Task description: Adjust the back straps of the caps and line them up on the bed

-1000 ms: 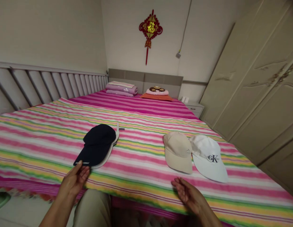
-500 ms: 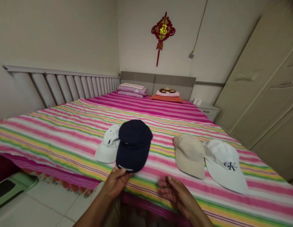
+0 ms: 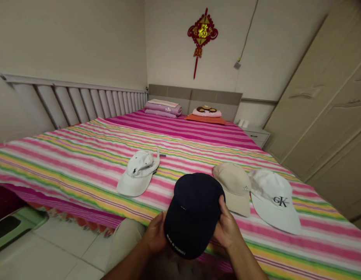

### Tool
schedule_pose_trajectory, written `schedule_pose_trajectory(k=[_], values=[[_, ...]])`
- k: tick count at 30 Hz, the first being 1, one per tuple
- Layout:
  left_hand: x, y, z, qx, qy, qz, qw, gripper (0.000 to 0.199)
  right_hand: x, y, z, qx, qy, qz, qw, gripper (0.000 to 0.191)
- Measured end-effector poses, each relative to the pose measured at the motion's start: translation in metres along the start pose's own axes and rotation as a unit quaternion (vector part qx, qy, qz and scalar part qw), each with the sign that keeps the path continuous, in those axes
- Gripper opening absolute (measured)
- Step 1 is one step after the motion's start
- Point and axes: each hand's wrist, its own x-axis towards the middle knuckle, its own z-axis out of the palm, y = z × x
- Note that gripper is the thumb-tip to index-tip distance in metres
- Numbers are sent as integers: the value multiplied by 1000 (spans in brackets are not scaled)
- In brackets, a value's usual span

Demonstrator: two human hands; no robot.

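Note:
Both my hands hold a dark navy cap over the bed's near edge, its brim with white lettering pointing down toward me. My left hand grips the brim's left side, and my right hand grasps the crown's right edge, thumb on top. Left of it on the striped sheet lies a white cap with a small dark logo and its strap sticking up. Behind and right of the navy cap is a beige cap, partly covered by it. A white cap with CK letters touches the beige one.
The striped bed sheet spreads beneath the caps. Folded purple bedding and a pink folded item lie by the headboard. A green stool stands on the floor at lower left. My knee is at the bed edge.
The navy cap has moved right and nearer to me, uncovering the white cap's strap. My right hand, empty before, has taken hold of the navy cap too.

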Motion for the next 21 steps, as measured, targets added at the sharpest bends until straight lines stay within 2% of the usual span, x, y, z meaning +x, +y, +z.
schedule_pose_trajectory(k=[2, 4, 9, 15, 21], values=[[12, 11, 11, 8, -16, 11, 1000, 38, -6, -4, -4, -17, -10, 21, 1000, 36], [23, 18, 24, 21, -31, 18, 999, 32, -12, -9, -7, -40, -11, 25, 999, 35], [36, 18, 49, 38, -39, 1, 998, 19, -17, -18, -17, -46, 1, -3, 999, 38], [35, 10, 57, 36, -29, 8, 999, 29, -16, -17, -26, -11, 29, -49, 998, 35], [39, 6, 65, 40, 39, 13, 998, 27, -17, -17, -23, -40, 35, -71, 996, 42]])
